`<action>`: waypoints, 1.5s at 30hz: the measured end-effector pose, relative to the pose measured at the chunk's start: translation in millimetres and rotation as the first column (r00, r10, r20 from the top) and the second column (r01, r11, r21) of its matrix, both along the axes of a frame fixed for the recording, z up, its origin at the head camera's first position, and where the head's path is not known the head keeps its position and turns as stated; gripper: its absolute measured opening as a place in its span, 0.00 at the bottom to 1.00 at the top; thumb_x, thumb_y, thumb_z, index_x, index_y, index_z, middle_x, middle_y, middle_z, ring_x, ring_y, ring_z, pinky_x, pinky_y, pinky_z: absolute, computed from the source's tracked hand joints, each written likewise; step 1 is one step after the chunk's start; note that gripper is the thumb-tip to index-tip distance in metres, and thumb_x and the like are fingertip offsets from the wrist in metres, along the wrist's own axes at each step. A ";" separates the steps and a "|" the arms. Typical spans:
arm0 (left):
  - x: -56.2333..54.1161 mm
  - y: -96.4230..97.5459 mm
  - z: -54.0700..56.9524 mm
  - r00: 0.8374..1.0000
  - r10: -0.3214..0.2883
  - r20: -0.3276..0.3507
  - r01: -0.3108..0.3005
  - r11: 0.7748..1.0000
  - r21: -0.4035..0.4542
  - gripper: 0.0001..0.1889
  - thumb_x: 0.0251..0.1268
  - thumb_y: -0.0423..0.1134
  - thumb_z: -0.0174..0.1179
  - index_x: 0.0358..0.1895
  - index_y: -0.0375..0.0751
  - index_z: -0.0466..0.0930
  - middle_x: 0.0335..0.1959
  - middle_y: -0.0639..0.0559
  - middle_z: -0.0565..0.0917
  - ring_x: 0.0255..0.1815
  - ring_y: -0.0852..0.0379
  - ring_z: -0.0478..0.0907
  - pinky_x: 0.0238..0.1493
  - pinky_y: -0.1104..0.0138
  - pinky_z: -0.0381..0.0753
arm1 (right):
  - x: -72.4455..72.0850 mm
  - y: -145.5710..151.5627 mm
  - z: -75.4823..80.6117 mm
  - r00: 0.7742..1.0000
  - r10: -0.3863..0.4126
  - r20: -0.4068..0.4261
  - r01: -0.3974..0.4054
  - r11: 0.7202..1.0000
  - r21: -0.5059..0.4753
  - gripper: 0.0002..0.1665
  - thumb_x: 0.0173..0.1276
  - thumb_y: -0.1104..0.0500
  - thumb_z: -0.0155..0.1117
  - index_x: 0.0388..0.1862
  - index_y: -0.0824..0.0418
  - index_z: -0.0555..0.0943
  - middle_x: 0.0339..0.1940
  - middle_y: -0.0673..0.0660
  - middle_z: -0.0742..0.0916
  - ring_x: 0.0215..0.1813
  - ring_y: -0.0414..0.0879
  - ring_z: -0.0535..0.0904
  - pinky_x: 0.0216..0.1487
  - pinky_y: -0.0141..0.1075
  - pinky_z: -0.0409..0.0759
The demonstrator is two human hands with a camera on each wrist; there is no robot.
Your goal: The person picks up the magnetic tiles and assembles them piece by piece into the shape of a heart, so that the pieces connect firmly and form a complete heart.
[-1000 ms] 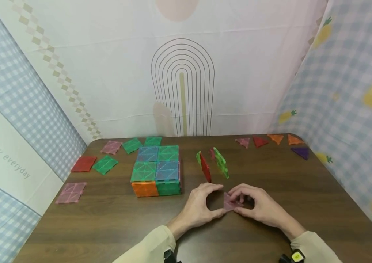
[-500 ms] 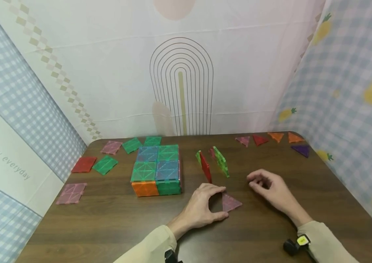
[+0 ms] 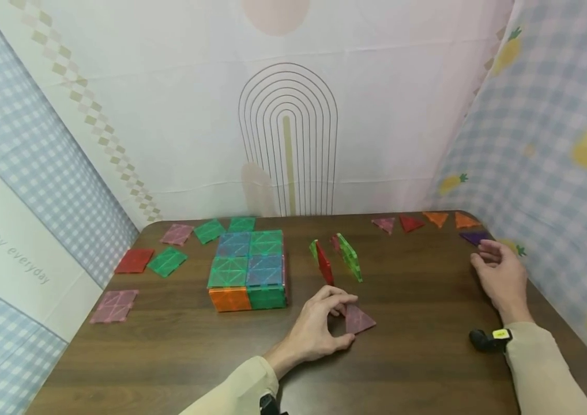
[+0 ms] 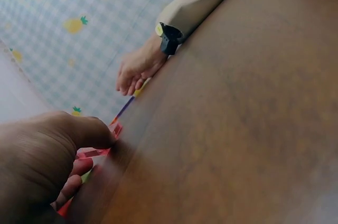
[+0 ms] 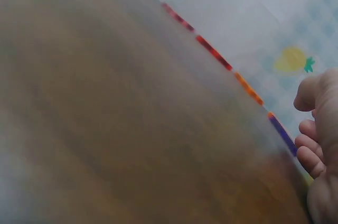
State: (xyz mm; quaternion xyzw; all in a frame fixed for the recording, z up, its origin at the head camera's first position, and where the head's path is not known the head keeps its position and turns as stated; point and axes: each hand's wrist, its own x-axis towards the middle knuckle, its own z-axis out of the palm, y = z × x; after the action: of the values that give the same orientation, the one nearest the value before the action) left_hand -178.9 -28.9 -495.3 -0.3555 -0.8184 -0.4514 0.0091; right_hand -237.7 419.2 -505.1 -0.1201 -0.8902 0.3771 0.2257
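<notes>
Upright tiles [image 3: 324, 265] beyond pink triangle [image 3: 358, 320] | tile box [image 3: 247, 270] further left

Head view: my right hand [image 3: 502, 278] is covering part of the purple triangle [image 3: 472, 237], my sleeves [image 3: 233, 387] are running off below | left wrist view: my left hand [image 4: 39, 155] is being cut by the left edge and hiding most of the pink triangle [image 3: 358, 320] | right wrist view: the desk [image 5: 105, 108] is looking blurred

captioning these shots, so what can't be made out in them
Head view: purple triangle, near corner behind the right hand; box of tiles, back hidden by its top.
Left wrist view: held pink triangle, partly behind the left hand.
Right wrist view: right hand, cut off by right edge; tabletop, blurred.
</notes>
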 end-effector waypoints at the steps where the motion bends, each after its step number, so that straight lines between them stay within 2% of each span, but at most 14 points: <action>1: -0.2 0.2 -0.2 1.000 -0.004 0.005 0.004 1.000 0.013 0.35 0.57 0.32 0.83 0.71 0.40 0.84 0.65 0.52 0.80 0.55 0.63 0.84 0.59 0.72 0.85 | -0.9 3.0 0.4 1.000 0.005 0.011 -0.005 1.000 0.016 0.32 0.84 0.51 0.65 0.79 0.65 0.77 0.69 0.69 0.85 0.48 0.30 0.79 0.42 0.17 0.71; 4: -0.8 0.7 -0.4 1.000 -0.008 0.000 0.008 0.999 0.035 0.34 0.58 0.31 0.83 0.70 0.41 0.84 0.66 0.53 0.79 0.54 0.62 0.83 0.57 0.72 0.85 | -4.0 9.1 1.8 0.998 0.042 0.039 -0.045 0.996 0.078 0.35 0.85 0.52 0.64 0.82 0.69 0.72 0.72 0.76 0.81 0.56 0.56 0.86 0.46 0.29 0.79; 7: -1.5 1.2 -0.4 1.000 -0.009 -0.022 0.010 0.999 0.052 0.32 0.59 0.29 0.81 0.69 0.41 0.85 0.67 0.53 0.79 0.54 0.60 0.83 0.55 0.72 0.86 | -6.6 12.5 3.2 0.990 0.105 0.089 -0.116 0.984 0.137 0.41 0.86 0.54 0.62 0.87 0.74 0.62 0.73 0.83 0.75 0.63 0.78 0.80 0.55 0.55 0.85; 9: -1.6 1.2 -0.4 0.999 -0.012 -0.034 0.014 0.998 0.062 0.32 0.59 0.27 0.81 0.69 0.41 0.85 0.67 0.52 0.78 0.54 0.59 0.82 0.54 0.71 0.86 | -8.2 14.4 3.5 0.983 0.134 0.128 -0.155 0.972 0.178 0.45 0.85 0.55 0.61 0.88 0.76 0.56 0.74 0.86 0.70 0.64 0.82 0.76 0.61 0.71 0.79; 11: -1.3 1.1 -0.6 0.999 -0.013 -0.046 0.016 0.997 0.070 0.33 0.59 0.25 0.80 0.70 0.40 0.84 0.68 0.51 0.78 0.54 0.59 0.82 0.53 0.71 0.87 | -10.0 15.9 3.4 0.975 0.159 0.156 -0.192 0.956 0.221 0.47 0.85 0.56 0.61 0.88 0.78 0.51 0.75 0.89 0.67 0.68 0.86 0.70 0.71 0.77 0.67; 14: -0.6 0.3 -1.1 0.999 -0.009 -0.042 0.012 0.997 0.078 0.36 0.60 0.22 0.78 0.73 0.40 0.81 0.67 0.49 0.78 0.51 0.60 0.82 0.52 0.71 0.87 | -12.8 15.8 2.9 0.967 0.190 0.169 -0.232 0.931 0.283 0.47 0.85 0.57 0.60 0.86 0.83 0.50 0.76 0.92 0.64 0.72 0.88 0.63 0.77 0.79 0.51; 16: -0.3 0.1 -1.7 0.999 0.002 -0.034 0.001 0.996 0.085 0.36 0.60 0.22 0.76 0.74 0.40 0.80 0.64 0.49 0.79 0.49 0.61 0.82 0.51 0.72 0.87 | -14.0 14.0 2.5 0.965 0.203 0.166 -0.246 0.918 0.309 0.46 0.86 0.57 0.60 0.85 0.85 0.52 0.76 0.92 0.64 0.75 0.89 0.58 0.75 0.79 0.47; 23: -1.1 0.4 -2.4 0.999 0.030 -0.043 -0.026 0.996 0.088 0.27 0.64 0.24 0.74 0.67 0.40 0.86 0.50 0.52 0.88 0.46 0.62 0.83 0.50 0.72 0.86 | -10.3 4.5 -0.2 0.979 0.174 0.109 -0.199 0.937 0.288 0.32 0.86 0.56 0.61 0.75 0.80 0.73 0.68 0.88 0.68 0.67 0.84 0.57 0.59 0.74 0.61; 26: -0.4 0.4 -2.3 0.998 0.041 -0.042 -0.038 0.996 0.077 0.23 0.65 0.25 0.74 0.62 0.43 0.88 0.46 0.54 0.89 0.44 0.64 0.82 0.48 0.72 0.86 | -8.1 2.9 -2.0 0.981 0.182 0.071 -0.195 0.940 0.280 0.25 0.85 0.57 0.65 0.65 0.79 0.79 0.67 0.87 0.69 0.68 0.83 0.59 0.60 0.74 0.61; 29: 0.6 0.5 -2.1 0.998 0.055 -0.030 -0.053 0.997 0.064 0.19 0.65 0.27 0.74 0.58 0.46 0.90 0.44 0.55 0.88 0.42 0.66 0.81 0.47 0.73 0.85 | -7.2 1.3 -4.0 0.975 0.221 0.036 -0.222 0.927 0.302 0.20 0.83 0.59 0.68 0.58 0.77 0.79 0.64 0.85 0.76 0.67 0.82 0.65 0.65 0.74 0.61; 33: 0.9 0.7 -2.3 0.998 0.060 -0.010 -0.060 0.996 0.060 0.18 0.66 0.28 0.74 0.56 0.47 0.90 0.43 0.56 0.88 0.42 0.68 0.81 0.47 0.74 0.85 | -5.6 -1.4 -7.0 0.962 0.274 0.013 -0.261 0.900 0.349 0.23 0.82 0.61 0.69 0.63 0.79 0.78 0.59 0.83 0.80 0.63 0.79 0.73 0.68 0.71 0.61; 38: 0.9 0.7 -2.9 0.998 0.067 -0.004 -0.067 0.996 0.062 0.17 0.66 0.28 0.74 0.55 0.47 0.90 0.43 0.56 0.88 0.42 0.68 0.81 0.46 0.75 0.85 | 0.3 -7.3 -7.1 0.952 0.300 0.062 -0.301 0.880 0.368 0.33 0.85 0.53 0.67 0.75 0.76 0.75 0.66 0.83 0.75 0.63 0.81 0.67 0.60 0.74 0.62; 41: 0.7 0.9 -3.1 0.998 0.068 -0.006 -0.068 0.995 0.068 0.17 0.66 0.28 0.74 0.55 0.47 0.90 0.43 0.56 0.88 0.42 0.67 0.82 0.47 0.75 0.85 | 4.8 -12.3 -5.9 0.947 0.311 0.086 -0.320 0.877 0.358 0.33 0.84 0.48 0.68 0.73 0.72 0.77 0.68 0.81 0.75 0.63 0.81 0.65 0.55 0.76 0.61; 45: 0.7 0.6 -2.8 0.998 0.066 -0.004 -0.066 0.995 0.076 0.17 0.66 0.28 0.74 0.55 0.47 0.90 0.43 0.56 0.88 0.42 0.67 0.82 0.47 0.74 0.85 | 11.2 -20.3 -2.6 0.934 0.352 0.059 -0.350 0.872 0.342 0.29 0.80 0.49 0.74 0.65 0.70 0.79 0.66 0.77 0.80 0.63 0.77 0.70 0.57 0.73 0.65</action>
State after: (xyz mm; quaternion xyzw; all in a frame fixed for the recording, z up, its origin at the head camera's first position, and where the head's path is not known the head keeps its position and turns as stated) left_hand -178.1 -28.3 -498.1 -0.3293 -0.8120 -0.4803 0.0402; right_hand -226.5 398.9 -507.7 0.0862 -0.9489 0.2490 0.1734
